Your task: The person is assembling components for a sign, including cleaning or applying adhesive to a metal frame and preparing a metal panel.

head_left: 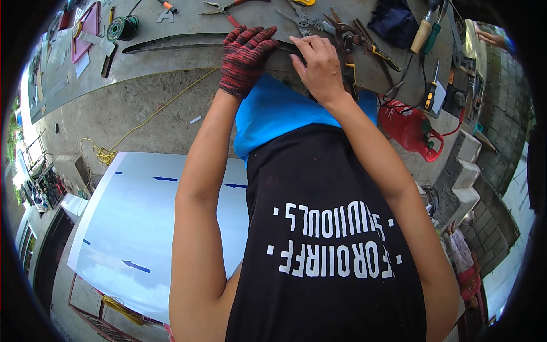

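A long, narrow dark strip [176, 41], slightly bowed, lies along the near part of the grey worktable. My left hand [248, 60], in a red and black knitted glove, is closed over the strip toward its right part, and its palm hides that stretch. Just to the right, my bare right hand [320, 65] has its thumb and forefinger at the strip's right end. Its other fingers are bent and cover some of what lies beneath. Beyond the hands are red-handled pliers [225, 8] and a grey plier-like tool [307, 21].
Several cutters, including tin snips [347, 31], crowd the worktable [176, 25] at right, beside screwdrivers [423, 35] and a dark cloth [393, 24]. A wire spool [122, 27] stands left. Below are a red canister [411, 128], yellow cord [105, 154] and a large white panel [137, 216]. Another person's hand [491, 39] shows far right.
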The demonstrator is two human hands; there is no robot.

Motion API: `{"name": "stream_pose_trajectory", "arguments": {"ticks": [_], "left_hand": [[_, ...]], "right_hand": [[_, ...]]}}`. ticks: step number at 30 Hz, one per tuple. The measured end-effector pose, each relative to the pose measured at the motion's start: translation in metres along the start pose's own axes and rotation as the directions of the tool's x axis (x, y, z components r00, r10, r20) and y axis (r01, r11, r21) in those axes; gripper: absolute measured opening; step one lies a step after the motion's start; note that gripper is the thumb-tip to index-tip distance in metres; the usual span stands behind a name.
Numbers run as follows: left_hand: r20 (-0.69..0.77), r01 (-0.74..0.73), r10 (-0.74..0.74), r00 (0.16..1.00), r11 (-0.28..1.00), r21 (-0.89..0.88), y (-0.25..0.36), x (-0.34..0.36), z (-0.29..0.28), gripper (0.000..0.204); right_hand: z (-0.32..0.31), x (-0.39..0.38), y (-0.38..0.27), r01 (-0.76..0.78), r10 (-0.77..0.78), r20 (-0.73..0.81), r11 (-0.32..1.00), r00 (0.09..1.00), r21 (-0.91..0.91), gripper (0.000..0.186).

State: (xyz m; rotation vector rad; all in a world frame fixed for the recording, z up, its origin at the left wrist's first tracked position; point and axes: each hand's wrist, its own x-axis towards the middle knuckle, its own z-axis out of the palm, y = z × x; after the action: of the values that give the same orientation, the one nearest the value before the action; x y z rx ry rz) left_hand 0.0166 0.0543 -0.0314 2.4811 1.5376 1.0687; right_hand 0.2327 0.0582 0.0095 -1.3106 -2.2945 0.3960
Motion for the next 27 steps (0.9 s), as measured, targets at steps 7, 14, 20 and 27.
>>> {"name": "stream_pose_trajectory", "arguments": {"ticks": [7, 14, 20, 27], "left_hand": [[-0.07, 0.107, -0.133, 0.989, 0.949, -0.297, -0.003, 0.0, -0.005, 0.024], [0.061, 0.142, -0.145, 0.988, 0.988, 0.053, -0.004, -0.005, -0.015, 0.02], [0.113, 0.131, -0.143, 0.983, 0.986, 0.103, -0.006, -0.002, -0.017, 0.019], [0.106, 0.113, -0.128, 0.986, 0.984, 0.135, -0.003, 0.003, -0.017, 0.017]], "right_hand": [[0.004, 0.001, -0.003, -0.029, 0.028, -0.012, 0.998, 1.0, -0.05, 0.035], [0.004, 0.002, -0.004, -0.013, 0.012, -0.014, 0.996, 1.0, -0.083, 0.034], [0.007, 0.005, -0.003, -0.011, 0.01, -0.004, 0.995, 1.0, -0.102, 0.033], [0.011, 0.005, -0.006, -0.014, 0.014, -0.005, 0.989, 1.0, -0.148, 0.03]]}}
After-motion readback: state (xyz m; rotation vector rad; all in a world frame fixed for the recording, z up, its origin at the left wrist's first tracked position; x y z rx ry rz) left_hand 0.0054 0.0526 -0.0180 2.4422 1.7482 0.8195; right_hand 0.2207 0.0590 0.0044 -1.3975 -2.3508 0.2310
